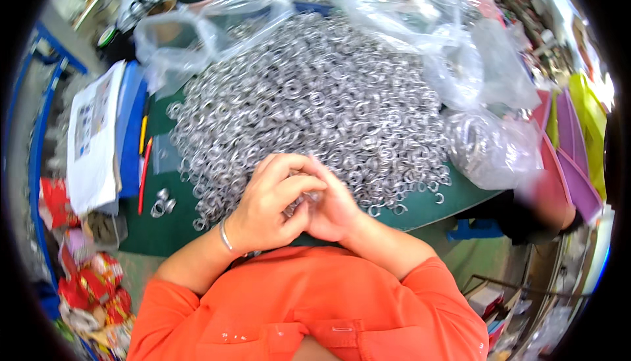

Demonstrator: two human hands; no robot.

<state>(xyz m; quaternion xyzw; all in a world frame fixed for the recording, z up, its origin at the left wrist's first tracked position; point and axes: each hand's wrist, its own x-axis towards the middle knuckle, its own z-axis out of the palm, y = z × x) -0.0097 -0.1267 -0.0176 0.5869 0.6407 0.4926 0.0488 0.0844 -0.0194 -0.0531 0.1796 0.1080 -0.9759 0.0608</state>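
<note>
In front of my chest, at the near edge of the pile, my two hands meet. My left hand is closed, its fingers curled toward the right palm. My right hand cups against it from the other side. Small silvery metal rings show in the gap between them; the fingers hide most of what is held. A broad heap of the same rings spreads over the dark green tabletop just beyond my hands. A few loose rings lie apart to the left.
Clear plastic bags lie right of the heap and behind it. Papers, a blue folder, a red pen and a yellow pencil lie on the left. Pink and purple bins stand at the right. A blue stool is below the table.
</note>
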